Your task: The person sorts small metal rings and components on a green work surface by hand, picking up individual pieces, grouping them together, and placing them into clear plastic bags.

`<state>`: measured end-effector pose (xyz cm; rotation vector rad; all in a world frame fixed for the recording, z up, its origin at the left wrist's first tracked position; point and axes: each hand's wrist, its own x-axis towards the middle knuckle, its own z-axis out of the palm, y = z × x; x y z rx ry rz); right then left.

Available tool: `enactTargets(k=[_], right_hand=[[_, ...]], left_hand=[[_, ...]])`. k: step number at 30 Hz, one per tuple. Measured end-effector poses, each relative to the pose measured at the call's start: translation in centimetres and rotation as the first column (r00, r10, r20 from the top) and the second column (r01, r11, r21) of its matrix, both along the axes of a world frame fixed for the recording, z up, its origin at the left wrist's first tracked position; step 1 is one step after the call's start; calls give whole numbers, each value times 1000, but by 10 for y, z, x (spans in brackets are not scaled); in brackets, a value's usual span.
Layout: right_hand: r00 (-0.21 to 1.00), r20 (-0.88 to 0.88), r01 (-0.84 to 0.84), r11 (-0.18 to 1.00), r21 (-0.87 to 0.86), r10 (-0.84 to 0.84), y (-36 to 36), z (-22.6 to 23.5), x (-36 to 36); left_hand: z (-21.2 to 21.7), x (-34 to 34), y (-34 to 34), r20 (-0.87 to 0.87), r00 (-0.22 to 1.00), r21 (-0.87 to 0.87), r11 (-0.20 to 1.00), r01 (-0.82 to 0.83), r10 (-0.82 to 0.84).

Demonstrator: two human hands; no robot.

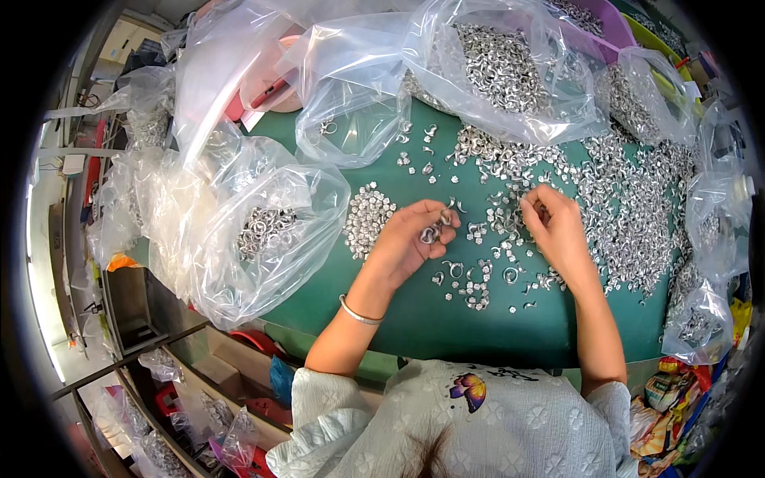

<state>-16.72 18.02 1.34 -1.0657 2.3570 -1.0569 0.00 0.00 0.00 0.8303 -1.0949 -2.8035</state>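
A green desk (446, 319) is seen from the head view, ringed by clear bags (263, 231) and strewn with small metal parts (629, 199). A few parts (434, 231) are pinched in the left hand (410, 239); the right hand (554, 223) is curled narrow over the loose scatter, its grasp unclear. Pieces are best lifted singly.

View: one head camera, worn by the person, looking down | Faces: the green table (446, 319), far edge at 12 o'clock | Near: close, left hand (410, 239) and right hand (558, 227) mid-picture, arms in from 6 o'clock | Edges: round, bent, dark rim | Shared: only one view here
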Motion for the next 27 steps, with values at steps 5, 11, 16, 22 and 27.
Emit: enactTargets(k=[5, 11, 16, 22, 27], right_hand=[[924, 381, 50, 987, -151, 12, 14, 7, -1], [41, 952, 403, 867, -293, 303, 7, 8, 7], [803, 574, 62, 935, -348, 160, -26, -15, 1], [844, -528, -93, 995, 22, 91, -95, -27, 2], [860, -384, -276, 940, 201, 335, -74, -23, 10]], left_hand=[[-11, 1, 2, -22, 978, 183, 962, -202, 209], [-14, -2, -3, -53, 987, 487, 867, -109, 154], [-1, -15, 7, 124, 937, -4, 945, -328, 326], [-24, -5, -12, -51, 948, 499, 830, -249, 315], [3, -6, -4, 153, 850, 569, 658, -493, 504]])
